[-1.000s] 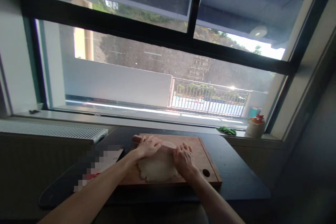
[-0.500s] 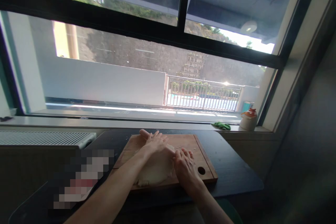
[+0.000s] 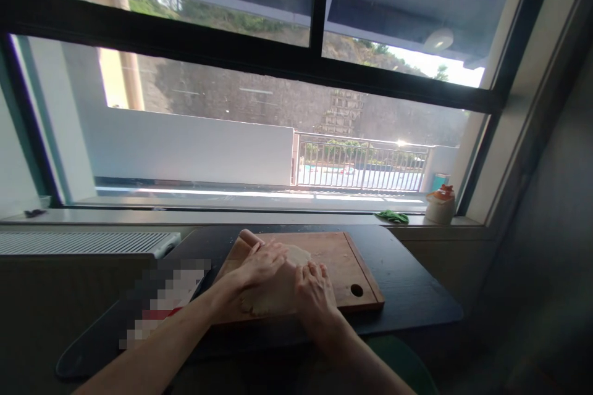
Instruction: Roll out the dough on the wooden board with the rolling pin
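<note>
As we look from the left, we count one small dark object on the sill and one white ribbed radiator below it. Next, on the dark, round-cornered table, we see one white-and-red flat item; it is pixelated, so we cannot read any writing on it.

We then come to one reddish-brown cylindrical rolling pin, lying across the dough, its left end bare. Our left hand rests palm down on it, fingers extended and loosely spread, pressing rather than wrapping round it. Beneath and around lies one pale, flattened sheet of dough with a ragged near edge, on one brown wooden cutting board.

Our right hand lies over the dough's right side, its fingers bent; we cannot tell how closed it is or whether the pin's other end sits under it. Farther right, we find one round hole in the board, one crumpled green cloth on the sill, and one whitish container with an orange top.
</note>
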Demonstrator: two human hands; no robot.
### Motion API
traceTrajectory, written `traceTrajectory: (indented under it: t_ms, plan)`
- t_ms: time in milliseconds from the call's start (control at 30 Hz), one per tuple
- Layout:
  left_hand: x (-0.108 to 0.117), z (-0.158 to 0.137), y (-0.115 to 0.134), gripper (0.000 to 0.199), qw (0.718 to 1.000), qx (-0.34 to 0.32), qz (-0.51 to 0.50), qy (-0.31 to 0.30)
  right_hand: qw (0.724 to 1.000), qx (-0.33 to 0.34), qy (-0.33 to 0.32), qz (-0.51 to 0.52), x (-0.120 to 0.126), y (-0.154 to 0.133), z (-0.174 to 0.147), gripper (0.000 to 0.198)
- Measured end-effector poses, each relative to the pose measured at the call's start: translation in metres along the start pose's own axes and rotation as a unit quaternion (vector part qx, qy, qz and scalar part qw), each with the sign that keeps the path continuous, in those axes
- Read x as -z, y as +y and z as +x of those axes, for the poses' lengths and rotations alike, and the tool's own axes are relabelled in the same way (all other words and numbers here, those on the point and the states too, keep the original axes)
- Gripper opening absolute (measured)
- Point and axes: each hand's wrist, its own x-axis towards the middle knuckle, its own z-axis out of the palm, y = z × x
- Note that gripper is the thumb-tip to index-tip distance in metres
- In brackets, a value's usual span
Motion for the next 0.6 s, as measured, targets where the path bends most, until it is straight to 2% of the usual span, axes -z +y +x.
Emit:
traceTrajectory:
  t_ms: [100,233,400,500,600]
  plan:
    - [-0.001,0.004,0.009,0.051,1.000,0.018,0.000,0.002,1.000,-0.005,-0.025,0.007,0.005,0.008,0.015,0.039]
    - [-0.005,0.032,0.020,0.050,0.999,0.041,-0.002,0.018,0.999,-0.020,-0.044,0.004,0.009,0.024,0.041,0.034]
    - [-0.007,0.067,0.010,0.054,0.996,0.082,-0.003,0.031,0.998,-0.040,-0.039,0.001,0.004,0.042,0.070,0.032]
    - [-0.001,0.066,-0.004,0.051,0.995,0.097,0.002,0.038,0.999,-0.028,-0.024,0.003,-0.002,0.047,0.070,0.034]
    - [0.001,0.042,-0.016,0.051,0.994,0.092,0.002,0.053,1.000,0.002,0.011,0.012,-0.009,0.044,0.053,0.040]
